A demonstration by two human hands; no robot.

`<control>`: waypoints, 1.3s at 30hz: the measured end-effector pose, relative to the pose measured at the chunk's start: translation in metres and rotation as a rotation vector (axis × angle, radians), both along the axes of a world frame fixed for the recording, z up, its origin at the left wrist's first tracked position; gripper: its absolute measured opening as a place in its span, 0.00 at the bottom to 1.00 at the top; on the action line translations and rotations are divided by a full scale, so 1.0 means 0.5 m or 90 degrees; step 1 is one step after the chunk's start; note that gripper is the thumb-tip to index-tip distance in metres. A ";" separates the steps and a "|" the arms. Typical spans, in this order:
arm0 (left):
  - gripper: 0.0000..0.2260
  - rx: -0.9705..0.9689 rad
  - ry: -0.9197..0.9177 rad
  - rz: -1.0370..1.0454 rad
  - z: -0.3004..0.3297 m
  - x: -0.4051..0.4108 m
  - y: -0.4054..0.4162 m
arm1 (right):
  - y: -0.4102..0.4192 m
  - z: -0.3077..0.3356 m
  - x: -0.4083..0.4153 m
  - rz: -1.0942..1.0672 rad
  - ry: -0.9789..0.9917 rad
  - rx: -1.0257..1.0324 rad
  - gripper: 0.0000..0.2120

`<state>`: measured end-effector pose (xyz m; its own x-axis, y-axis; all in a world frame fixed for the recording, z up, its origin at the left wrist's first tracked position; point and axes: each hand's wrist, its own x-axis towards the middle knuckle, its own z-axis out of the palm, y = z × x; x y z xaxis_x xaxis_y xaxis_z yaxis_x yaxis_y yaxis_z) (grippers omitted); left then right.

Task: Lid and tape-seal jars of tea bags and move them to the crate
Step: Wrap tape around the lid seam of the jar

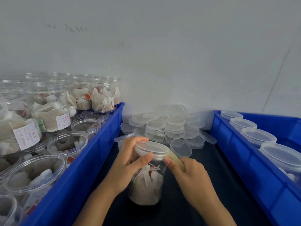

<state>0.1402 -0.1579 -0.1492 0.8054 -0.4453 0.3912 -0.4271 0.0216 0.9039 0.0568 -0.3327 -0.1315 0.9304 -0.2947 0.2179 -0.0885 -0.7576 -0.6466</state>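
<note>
Head view: left hand (130, 159) grips the clear plastic lid (151, 150) on the transparent tea-bag jar (147, 181); right hand (187, 170) pinches yellowish tape (176, 159) beside it. Lidding done, sealing begun, crating remains.

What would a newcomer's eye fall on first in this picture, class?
Probably the two hands at bottom centre: the left hand grips a lidded jar of tea bags while the right hand presses yellowish tape at its lid. Behind lies a heap of loose lids, flanked by blue crates.
</note>
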 end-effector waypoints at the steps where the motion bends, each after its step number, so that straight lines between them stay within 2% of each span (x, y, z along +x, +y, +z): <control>1: 0.26 0.028 -0.040 0.022 0.001 -0.001 0.001 | 0.003 -0.001 0.001 0.010 0.004 0.032 0.31; 4: 0.19 0.066 -0.134 0.075 0.001 -0.012 -0.003 | 0.009 -0.002 0.000 0.028 0.032 0.111 0.30; 7: 0.15 0.037 -0.108 0.086 -0.004 -0.028 -0.026 | 0.008 0.003 -0.001 0.035 0.040 0.117 0.28; 9: 0.19 0.018 -0.077 0.110 -0.008 -0.035 -0.041 | 0.011 0.005 -0.004 0.050 0.034 0.122 0.29; 12: 0.25 0.000 -0.077 0.197 -0.011 -0.036 -0.051 | 0.016 0.006 -0.005 0.068 0.030 0.145 0.24; 14: 0.25 -0.020 -0.061 0.218 -0.012 -0.034 -0.050 | 0.013 0.008 -0.008 0.089 0.029 0.110 0.21; 16: 0.25 -0.038 -0.049 0.216 -0.011 -0.030 -0.046 | 0.005 0.015 -0.013 0.096 0.011 0.039 0.23; 18: 0.24 -0.056 -0.045 0.203 -0.008 -0.027 -0.042 | -0.004 0.026 -0.022 0.077 -0.010 -0.052 0.27; 20: 0.23 -0.063 -0.045 0.177 -0.004 -0.026 -0.039 | -0.013 0.039 -0.028 0.051 -0.007 -0.128 0.28; 22: 0.22 -0.067 -0.040 0.151 -0.002 -0.026 -0.036 | -0.027 0.047 -0.028 0.040 0.009 -0.108 0.25; 26: 0.20 -0.072 -0.042 0.106 0.004 -0.020 -0.026 | -0.054 0.051 -0.031 0.016 0.032 -0.110 0.27; 30: 0.23 -0.053 -0.045 0.053 0.004 -0.009 -0.014 | -0.066 0.049 -0.027 -0.001 0.065 -0.095 0.26; 34: 0.26 -0.085 -0.011 -0.020 -0.005 0.001 -0.009 | -0.063 0.039 -0.021 0.023 0.090 -0.064 0.25; 39: 0.25 -0.097 0.045 -0.112 -0.011 0.002 -0.014 | -0.063 0.041 -0.024 0.030 0.079 -0.037 0.25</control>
<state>0.1413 -0.1649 -0.1546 0.7487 -0.5212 0.4096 -0.3404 0.2278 0.9123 0.0448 -0.3641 -0.1113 0.9639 -0.2400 0.1153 -0.1286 -0.7988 -0.5877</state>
